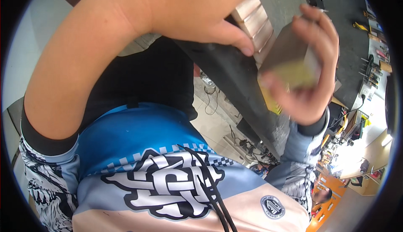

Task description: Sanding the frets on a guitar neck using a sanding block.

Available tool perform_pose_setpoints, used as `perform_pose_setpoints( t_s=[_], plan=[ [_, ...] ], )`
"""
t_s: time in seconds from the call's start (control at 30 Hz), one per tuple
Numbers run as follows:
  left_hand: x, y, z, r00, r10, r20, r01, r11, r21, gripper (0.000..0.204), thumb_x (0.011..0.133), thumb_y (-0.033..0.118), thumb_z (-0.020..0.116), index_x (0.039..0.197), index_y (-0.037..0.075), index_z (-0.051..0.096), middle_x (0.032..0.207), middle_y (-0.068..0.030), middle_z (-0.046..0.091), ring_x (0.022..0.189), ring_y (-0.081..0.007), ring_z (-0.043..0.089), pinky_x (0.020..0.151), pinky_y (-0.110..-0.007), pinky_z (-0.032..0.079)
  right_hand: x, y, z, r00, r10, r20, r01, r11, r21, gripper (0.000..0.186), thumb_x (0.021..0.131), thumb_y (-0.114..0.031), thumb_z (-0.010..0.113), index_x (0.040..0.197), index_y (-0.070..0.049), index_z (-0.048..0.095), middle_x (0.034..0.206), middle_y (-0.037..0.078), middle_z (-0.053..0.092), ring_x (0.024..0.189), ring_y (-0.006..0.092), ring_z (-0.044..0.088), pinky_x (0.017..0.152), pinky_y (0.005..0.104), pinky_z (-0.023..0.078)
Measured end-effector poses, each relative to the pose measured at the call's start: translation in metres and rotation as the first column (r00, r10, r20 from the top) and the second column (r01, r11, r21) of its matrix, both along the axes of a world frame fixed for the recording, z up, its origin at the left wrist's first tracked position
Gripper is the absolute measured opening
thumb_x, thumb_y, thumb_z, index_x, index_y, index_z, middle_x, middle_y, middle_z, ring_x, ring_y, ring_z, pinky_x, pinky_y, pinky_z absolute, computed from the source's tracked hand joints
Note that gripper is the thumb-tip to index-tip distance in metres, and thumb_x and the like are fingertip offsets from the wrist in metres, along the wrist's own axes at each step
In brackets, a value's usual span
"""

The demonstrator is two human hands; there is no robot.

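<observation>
My left hand [210,11] reaches across the top of the view, bent around a row of pale, shiny brownish blocks [256,24]. Its thumb lies along the near side of the row, and its fingers are at the far end. To the right, my right hand [319,59] grips a box-shaped block [285,49] with a grey-brown long face and a yellowish end. Thumb and fingers are on opposite sides of it, blurred by motion. The held block is close against the row's end; I cannot tell whether they touch. A yellow piece [270,99] shows beneath it.
The dark work table [226,70] runs diagonally under the blocks, its edge close to my body. Cables [247,146] lie below on the floor. Tools [371,70] and a power socket [365,92] line the right side. An orange surface [325,202] is at lower right.
</observation>
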State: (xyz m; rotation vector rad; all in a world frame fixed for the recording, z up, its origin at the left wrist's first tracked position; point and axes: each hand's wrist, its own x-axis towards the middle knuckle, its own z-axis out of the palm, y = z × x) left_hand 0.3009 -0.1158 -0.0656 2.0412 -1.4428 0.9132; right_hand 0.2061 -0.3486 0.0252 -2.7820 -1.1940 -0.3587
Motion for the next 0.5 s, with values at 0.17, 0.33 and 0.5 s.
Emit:
perform_pose_setpoints(
  t_s=[0.17, 0.33, 0.5],
  plan=[
    [0.001, -0.004, 0.002, 0.998, -0.053, -0.03, 0.051, 0.996, -0.076, 0.053, 0.076, 0.057, 0.08, 0.081, 0.006, 0.066, 0.079, -0.0049, 0.062, 0.08, -0.0227, 0.062, 0.078, -0.034, 0.046, 0.023, -0.031, 0.012, 0.98, -0.201, -0.011, 0.201, 0.979, 0.021, 0.076, 0.079, -0.025, 0.087, 0.141, 0.003, 0.053, 0.147, 0.021, 0.052, 0.132, 0.031, 0.055, 0.107, 0.0392, 0.046],
    [-0.005, -0.009, 0.002, 0.999, -0.048, -0.027, 0.045, 0.995, -0.094, 0.052, 0.075, 0.055, 0.082, 0.079, 0.005, 0.067, 0.077, -0.0041, 0.062, 0.079, -0.0224, 0.062, 0.077, -0.034, 0.046, 0.016, -0.048, 0.01, 0.953, -0.256, -0.161, 0.291, 0.92, 0.263, 0.086, 0.08, -0.034, 0.09, 0.147, -0.002, 0.047, 0.15, 0.026, 0.047, 0.131, 0.0335, 0.056, 0.109, 0.0427, 0.047],
    [-0.01, -0.008, 0.014, 0.999, -0.02, -0.043, 0.018, 0.999, -0.034, 0.05, 0.075, 0.053, 0.083, 0.077, 0.005, 0.067, 0.074, -0.0032, 0.061, 0.076, -0.0209, 0.061, 0.076, -0.034, 0.047, -0.001, -0.042, 0.013, 0.972, 0.044, -0.231, 0.0, 0.982, 0.187, 0.103, 0.071, -0.057, 0.089, 0.149, -0.01, 0.041, 0.153, 0.037, 0.036, 0.135, 0.0466, 0.051, 0.109, 0.0564, 0.048]
  ],
)
